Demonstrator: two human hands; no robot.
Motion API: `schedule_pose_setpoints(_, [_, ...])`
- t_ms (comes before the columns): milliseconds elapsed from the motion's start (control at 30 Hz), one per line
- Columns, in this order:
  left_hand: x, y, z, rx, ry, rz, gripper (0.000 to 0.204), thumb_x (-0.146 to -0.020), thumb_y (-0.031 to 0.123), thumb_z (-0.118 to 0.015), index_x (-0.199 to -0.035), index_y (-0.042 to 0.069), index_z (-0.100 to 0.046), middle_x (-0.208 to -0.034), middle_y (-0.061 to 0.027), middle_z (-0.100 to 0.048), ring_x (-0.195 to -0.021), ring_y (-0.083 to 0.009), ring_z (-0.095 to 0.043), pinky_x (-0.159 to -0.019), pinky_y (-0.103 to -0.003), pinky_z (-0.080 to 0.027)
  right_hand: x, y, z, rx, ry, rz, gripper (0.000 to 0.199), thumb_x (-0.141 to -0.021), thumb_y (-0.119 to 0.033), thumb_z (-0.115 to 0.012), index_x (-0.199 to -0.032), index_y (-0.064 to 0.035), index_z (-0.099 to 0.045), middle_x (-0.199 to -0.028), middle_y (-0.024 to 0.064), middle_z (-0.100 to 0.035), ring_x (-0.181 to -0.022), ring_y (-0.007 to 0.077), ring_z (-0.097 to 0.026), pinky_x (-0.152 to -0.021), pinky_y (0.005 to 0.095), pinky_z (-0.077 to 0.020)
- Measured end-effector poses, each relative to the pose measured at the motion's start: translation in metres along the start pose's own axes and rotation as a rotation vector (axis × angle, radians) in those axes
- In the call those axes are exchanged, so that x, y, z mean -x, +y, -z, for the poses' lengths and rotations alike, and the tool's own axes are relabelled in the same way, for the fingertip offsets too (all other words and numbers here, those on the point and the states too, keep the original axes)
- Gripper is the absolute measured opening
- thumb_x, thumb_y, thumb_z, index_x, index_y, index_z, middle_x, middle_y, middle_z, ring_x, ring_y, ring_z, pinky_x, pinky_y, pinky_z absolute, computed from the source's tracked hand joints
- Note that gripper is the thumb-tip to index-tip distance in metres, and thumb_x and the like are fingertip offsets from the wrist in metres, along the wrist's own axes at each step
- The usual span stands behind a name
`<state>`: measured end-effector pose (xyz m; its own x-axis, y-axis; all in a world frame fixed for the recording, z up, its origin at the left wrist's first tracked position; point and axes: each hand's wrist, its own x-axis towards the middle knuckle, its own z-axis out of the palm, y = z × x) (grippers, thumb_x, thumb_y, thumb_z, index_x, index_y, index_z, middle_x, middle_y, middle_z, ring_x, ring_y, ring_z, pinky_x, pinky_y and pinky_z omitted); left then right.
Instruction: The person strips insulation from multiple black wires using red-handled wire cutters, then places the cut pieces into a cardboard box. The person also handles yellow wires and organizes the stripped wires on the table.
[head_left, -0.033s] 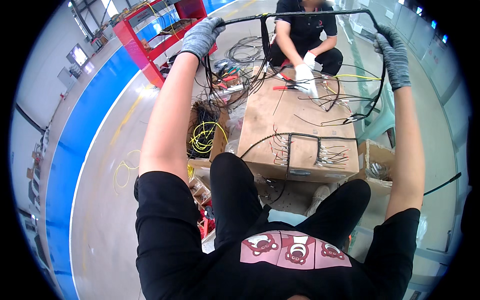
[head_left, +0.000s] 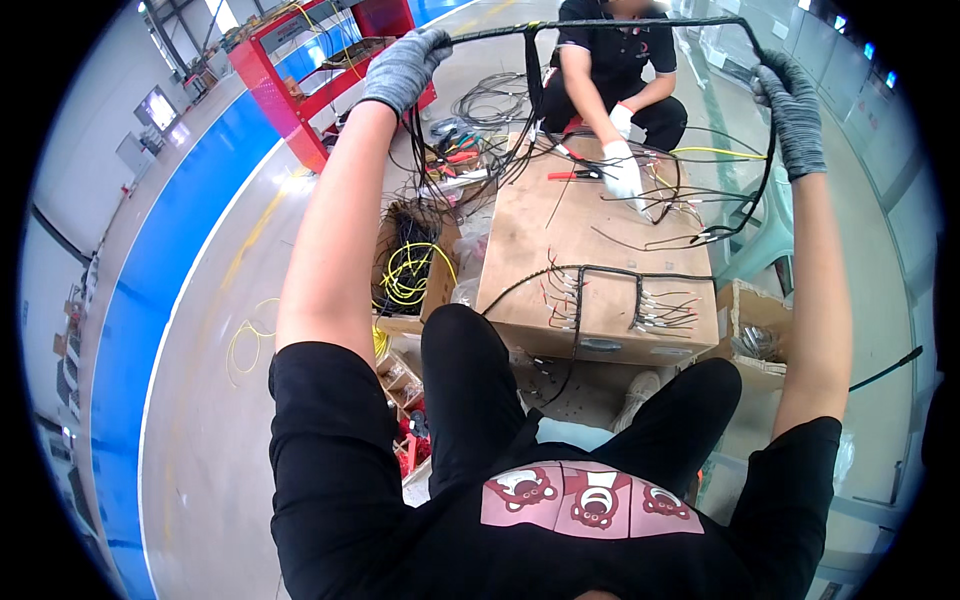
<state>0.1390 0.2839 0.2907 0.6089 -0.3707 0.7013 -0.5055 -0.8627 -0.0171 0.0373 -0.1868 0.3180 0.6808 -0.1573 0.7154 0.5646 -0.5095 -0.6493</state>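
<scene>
Harness point(head_left: 640, 23) held up, left hand point(head_left: 405, 70) gripping one side, right hand point(head_left: 790, 105) gripping other; second harness point(head_left: 612, 269) lies on table point(head_left: 520, 222).

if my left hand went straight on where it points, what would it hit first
Past the black cable it holds, your left hand seems to have a free way, with floor showing beyond; depth is unclear.
</scene>
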Motion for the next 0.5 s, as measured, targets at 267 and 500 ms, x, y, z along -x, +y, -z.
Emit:
schedule_pose_setpoints(267, [-0.008,0.024,0.066,-0.253,0.236,-0.314,0.021,-0.087,0.017,-0.056,-0.102,0.002,-0.058,-0.089,-0.0057,-0.060,-0.074,-0.0175,-0.059,-0.067,-0.027,-0.047,-0.015,-0.021,0.046,0.071,0.026,0.057,0.027,-0.088,-0.016,-0.056,-0.114,-0.0080,-0.058,-0.097,0.0018,-0.064,-0.077,0.0058,-0.057,-0.068,0.0191,-0.0468])
schedule_pose_setpoints(500, [-0.008,-0.017,0.066,0.104,-0.028,-0.157,0.035,-0.086,0.033,-0.056,-0.110,0.007,-0.058,-0.099,-0.0147,-0.063,-0.094,-0.0307,-0.060,-0.081,-0.037,-0.046,0.017,-0.079,0.033,0.123,0.136,0.048,0.021,-0.081,-0.007,-0.059,-0.101,-0.0029,-0.060,-0.078,0.0032,-0.059,-0.060,0.0073,-0.052,-0.055,0.0228,-0.0456])
